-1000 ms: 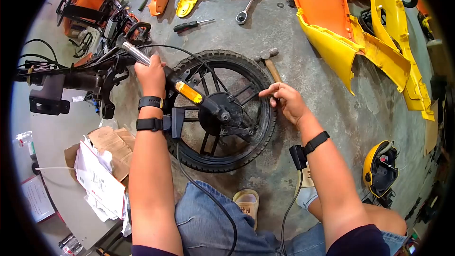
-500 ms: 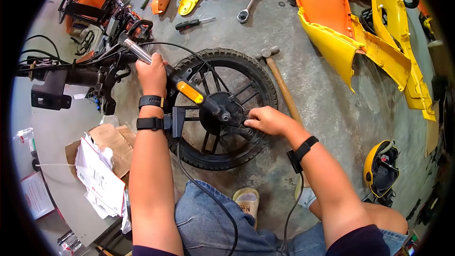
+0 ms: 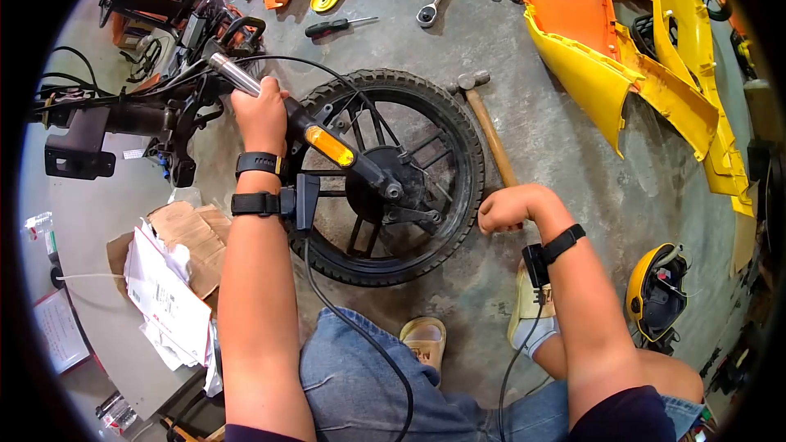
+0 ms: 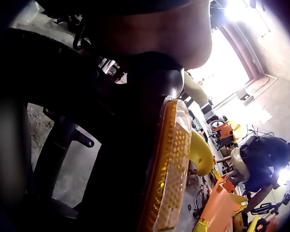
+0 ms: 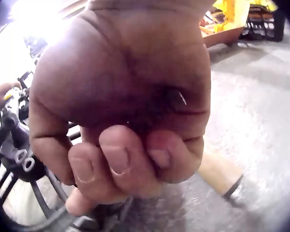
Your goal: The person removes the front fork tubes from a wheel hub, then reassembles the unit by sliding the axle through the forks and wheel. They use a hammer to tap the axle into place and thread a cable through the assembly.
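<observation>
I record the right hand (image 3: 514, 207) moved off the black spoked wheel (image 3: 364, 200) to just outside its knobbly rubber tyre (image 3: 476, 172), fingers curled round a small dark ridged object (image 5: 157, 113) I cannot identify. The left hand (image 3: 260, 121) grips the chrome-topped black fork leg (image 3: 372, 175) crossing the wheel, mid-view over grey concrete floor (image 3: 598, 205). A wooden-handled steel hammer (image 3: 491, 135) lies beside the tyre.

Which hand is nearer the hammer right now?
Right. The right hand is by the handle end of the hammer; the left hand grips the fork tube across the wheel.
</observation>
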The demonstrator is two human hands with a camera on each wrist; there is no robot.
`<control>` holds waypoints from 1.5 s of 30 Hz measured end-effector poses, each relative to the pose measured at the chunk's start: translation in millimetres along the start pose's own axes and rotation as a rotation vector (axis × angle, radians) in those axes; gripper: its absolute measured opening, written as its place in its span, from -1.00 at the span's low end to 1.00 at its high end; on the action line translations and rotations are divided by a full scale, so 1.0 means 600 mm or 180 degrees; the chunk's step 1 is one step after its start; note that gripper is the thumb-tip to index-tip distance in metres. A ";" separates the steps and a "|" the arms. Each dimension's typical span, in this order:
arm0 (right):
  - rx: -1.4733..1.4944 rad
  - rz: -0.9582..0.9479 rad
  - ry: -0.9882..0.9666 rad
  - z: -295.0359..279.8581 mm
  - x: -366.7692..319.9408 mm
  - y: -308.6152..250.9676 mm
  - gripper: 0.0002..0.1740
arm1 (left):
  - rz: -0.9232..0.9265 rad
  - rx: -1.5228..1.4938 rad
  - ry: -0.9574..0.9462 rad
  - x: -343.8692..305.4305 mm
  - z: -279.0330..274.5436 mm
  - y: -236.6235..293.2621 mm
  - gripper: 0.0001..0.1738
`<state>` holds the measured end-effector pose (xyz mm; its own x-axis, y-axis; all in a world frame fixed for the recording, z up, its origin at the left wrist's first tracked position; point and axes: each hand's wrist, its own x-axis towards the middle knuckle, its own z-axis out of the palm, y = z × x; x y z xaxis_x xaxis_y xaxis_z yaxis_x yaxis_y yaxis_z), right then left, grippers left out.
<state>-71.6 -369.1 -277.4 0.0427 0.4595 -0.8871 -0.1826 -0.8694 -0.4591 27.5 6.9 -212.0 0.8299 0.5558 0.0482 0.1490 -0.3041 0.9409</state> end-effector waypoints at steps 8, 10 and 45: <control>-0.1670 -0.1422 0.2541 0.003 0.037 -0.087 -0.71 | 0.0000 -0.0146 -0.0003 -0.004 0.001 -0.001 -0.77; -0.2277 -0.1068 0.2193 0.019 0.077 -0.097 -0.72 | 0.0022 -0.0147 -0.0016 -0.005 -0.006 -0.002 -0.80; 0.2899 -0.1956 0.1482 -0.078 0.013 -0.046 -0.77 | 0.0218 -0.0298 -0.0178 -0.018 -0.017 -0.002 -0.76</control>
<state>-20.6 -350.0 -274.0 0.6847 0.4802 -0.5483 -0.6285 0.0081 -0.7778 12.8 9.0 -210.1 0.8654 0.4915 0.0973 0.0421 -0.2649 0.9634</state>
